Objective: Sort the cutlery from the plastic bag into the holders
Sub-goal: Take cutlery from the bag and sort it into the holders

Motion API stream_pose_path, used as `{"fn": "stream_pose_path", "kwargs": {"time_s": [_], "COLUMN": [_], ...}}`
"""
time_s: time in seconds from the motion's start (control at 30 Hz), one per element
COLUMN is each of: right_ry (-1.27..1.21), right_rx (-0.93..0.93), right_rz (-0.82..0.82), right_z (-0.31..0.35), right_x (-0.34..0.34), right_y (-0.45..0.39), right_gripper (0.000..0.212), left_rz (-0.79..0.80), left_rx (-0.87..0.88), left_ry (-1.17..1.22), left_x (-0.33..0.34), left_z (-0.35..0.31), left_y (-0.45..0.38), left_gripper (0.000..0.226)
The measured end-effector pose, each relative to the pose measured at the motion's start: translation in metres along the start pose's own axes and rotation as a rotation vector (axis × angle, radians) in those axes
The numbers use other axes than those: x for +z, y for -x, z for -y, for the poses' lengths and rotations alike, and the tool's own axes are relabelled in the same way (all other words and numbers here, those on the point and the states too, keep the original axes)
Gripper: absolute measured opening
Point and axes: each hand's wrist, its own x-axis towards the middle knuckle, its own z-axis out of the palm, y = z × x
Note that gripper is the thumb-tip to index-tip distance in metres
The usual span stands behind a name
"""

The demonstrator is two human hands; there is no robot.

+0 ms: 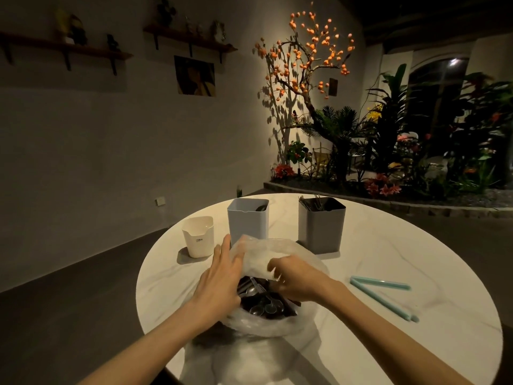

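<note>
At frame centre, our left hand (219, 276) lay flat, steadying the bag (258, 323); our right hand (294, 276) pinched its film, baring the cutlery (261, 298).

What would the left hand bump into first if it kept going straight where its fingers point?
Probably the light grey holder. The left hand points up and away along the plastic bag, though depth is hard to judge.

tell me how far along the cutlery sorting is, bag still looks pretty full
Early to midway, it seems. Done: the dark grey holder already has thin dark pieces sticking up, and something dark shows inside the light grey holder. In hand: the left hand rests on the plastic bag while the right hand pinches its film at the opening. Left: a pile of black cutlery in the bag; the white holder looks empty.
</note>
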Motion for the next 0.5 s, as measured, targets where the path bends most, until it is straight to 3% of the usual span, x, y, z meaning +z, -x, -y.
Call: {"fn": "stream_pose_path", "kwargs": {"time_s": [0.1, 0.27, 0.5], "right_ry": [-0.025, 0.136, 0.084], "right_rx": [-0.051, 0.124, 0.228], "right_rz": [0.152, 0.261, 0.328], "right_z": [0.016, 0.027, 0.047], "right_x": [0.004, 0.012, 0.011], "right_y": [0.001, 0.001, -0.017], "right_gripper": [0.036, 0.070, 0.065], "left_rz": [0.014, 0.042, -0.022], "left_rx": [0.025, 0.014, 0.058], "left_ry": [0.064, 0.091, 0.259], "left_x": [0.002, 0.010, 0.003], "left_z": [0.003, 0.010, 0.011], "left_y": [0.002, 0.004, 0.000], "left_gripper": [0.103, 0.099, 0.105]}}
